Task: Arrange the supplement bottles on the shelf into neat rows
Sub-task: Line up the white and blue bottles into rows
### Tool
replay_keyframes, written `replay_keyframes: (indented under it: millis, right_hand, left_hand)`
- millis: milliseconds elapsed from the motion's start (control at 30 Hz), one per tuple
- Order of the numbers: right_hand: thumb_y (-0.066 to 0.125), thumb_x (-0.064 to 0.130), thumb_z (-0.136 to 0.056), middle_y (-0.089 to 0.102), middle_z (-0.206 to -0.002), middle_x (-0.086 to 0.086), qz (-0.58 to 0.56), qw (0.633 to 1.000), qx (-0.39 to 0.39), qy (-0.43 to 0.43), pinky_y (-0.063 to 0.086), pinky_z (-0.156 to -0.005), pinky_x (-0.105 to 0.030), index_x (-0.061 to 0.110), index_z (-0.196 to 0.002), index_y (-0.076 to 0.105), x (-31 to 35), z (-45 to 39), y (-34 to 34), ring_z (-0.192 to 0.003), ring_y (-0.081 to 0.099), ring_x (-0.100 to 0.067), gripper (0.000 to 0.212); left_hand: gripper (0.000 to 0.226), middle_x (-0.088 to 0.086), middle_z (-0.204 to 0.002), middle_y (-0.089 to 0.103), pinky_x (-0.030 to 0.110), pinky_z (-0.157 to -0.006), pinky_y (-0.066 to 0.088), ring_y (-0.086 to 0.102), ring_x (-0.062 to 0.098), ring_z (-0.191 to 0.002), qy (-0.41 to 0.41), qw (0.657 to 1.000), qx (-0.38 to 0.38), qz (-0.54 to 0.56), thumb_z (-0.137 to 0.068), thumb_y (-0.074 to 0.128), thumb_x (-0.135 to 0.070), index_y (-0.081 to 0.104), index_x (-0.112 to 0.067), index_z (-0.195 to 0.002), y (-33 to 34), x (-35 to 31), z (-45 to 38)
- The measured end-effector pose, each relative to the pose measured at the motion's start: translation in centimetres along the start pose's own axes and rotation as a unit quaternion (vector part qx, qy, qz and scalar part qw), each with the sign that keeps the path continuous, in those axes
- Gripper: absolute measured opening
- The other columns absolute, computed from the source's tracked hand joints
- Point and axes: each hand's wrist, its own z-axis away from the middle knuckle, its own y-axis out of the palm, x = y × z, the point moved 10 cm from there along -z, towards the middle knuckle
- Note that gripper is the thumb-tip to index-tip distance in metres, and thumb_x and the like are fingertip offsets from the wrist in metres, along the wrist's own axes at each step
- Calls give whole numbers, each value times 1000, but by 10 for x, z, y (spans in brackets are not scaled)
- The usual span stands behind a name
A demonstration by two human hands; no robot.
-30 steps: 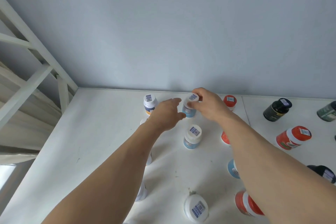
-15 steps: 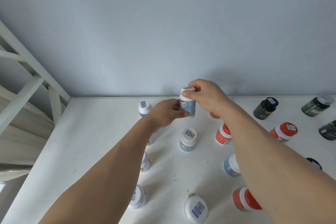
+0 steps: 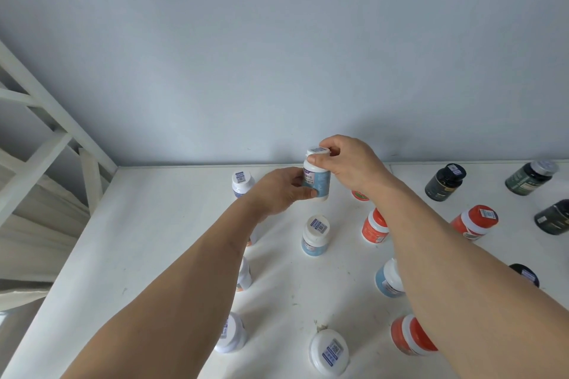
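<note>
- A white-capped bottle with a pale blue label (image 3: 317, 177) sits upright at the centre of the frame, held between both hands just in front of the wall.
- The left hand (image 3: 278, 194) wraps the lower body of the bottle from the left, thumb across the label and fingers curled behind it.
- The right hand (image 3: 351, 163) comes in from the right and pinches the cap, thumb on its near edge and fingers over the far side (a barcode sticker shows on the cap top).
- Whether the bottle's base touches the shelf (image 3: 154, 240) or hangs just above it cannot be told.
- Just left of the held bottle, behind the left hand, stands a white bottle with a barcode cap (image 3: 242, 183).
- Below the held bottle, lower in the frame, stands a second blue-label bottle (image 3: 315, 235), well apart from both hands.
- Right of that one, beside the right forearm, is an orange bottle (image 3: 374, 226); another orange-capped bottle (image 3: 475, 221) tilts further right.
- Dark bottles (image 3: 445, 181) stand along the upper right of the shelf.
- More white, blue and orange bottles are scattered across the lower part of the frame, partly hidden by the forearms.
- The shelf surface is white with small marks; a plain pale grey-blue wall (image 3: 277, 55) fills the upper frame.
- A white slatted frame (image 3: 46, 132) slants down the left edge.
</note>
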Motion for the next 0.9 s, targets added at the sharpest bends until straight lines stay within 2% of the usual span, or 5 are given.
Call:
replay_keyframes:
  millis: [133,267,600,767,900]
  right_hand:
    - [72,35,-82,68,-94,1,-11,1000,14,25,47,-74,-33,17,-98,65,-17,1,15,-88,61,-21,25]
    - [77,36,-76,69,-89,4,-21,999,30,35,50,-76,-36,21,-92,65,-32,2,36,-87,65,-19,25]
    - [79,39,-74,66,-105,6,2,999,31,39,49,-85,-33,24,-113,60,-44,-1,59,-97,62,-14,45]
    - [77,36,-78,57,-129,5,19,999,39,25,41,-95,-30,24,-128,54,-38,8,51,-119,53,-15,57]
    - [68,34,-86,55,-134,5,79,997,-7,-17,41,-95,-29,23,-130,57,-23,24,28,-116,55,-17,46]
  left_hand:
    - [49,-1,-132,58,37,-99,45,53,21,-121,5,936,-57,-347,-92,59,-38,49,-21,-136,-11,-7,2]
    - [38,0,-125,59,39,-87,48,56,24,-114,40,875,-82,-476,-96,49,-37,50,-19,-130,-10,-9,4]
    - [36,0,-123,60,37,-82,47,58,24,-112,72,859,-101,-496,-97,48,-36,53,-19,-128,-6,-1,7]
    - [35,0,-123,60,37,-81,48,58,24,-111,74,859,-122,-491,-98,46,-36,54,-19,-128,-7,-12,18]
    - [32,0,-116,62,36,-78,47,60,25,-106,85,847,-156,-501,-98,45,-35,56,-19,-123,-10,-31,38]
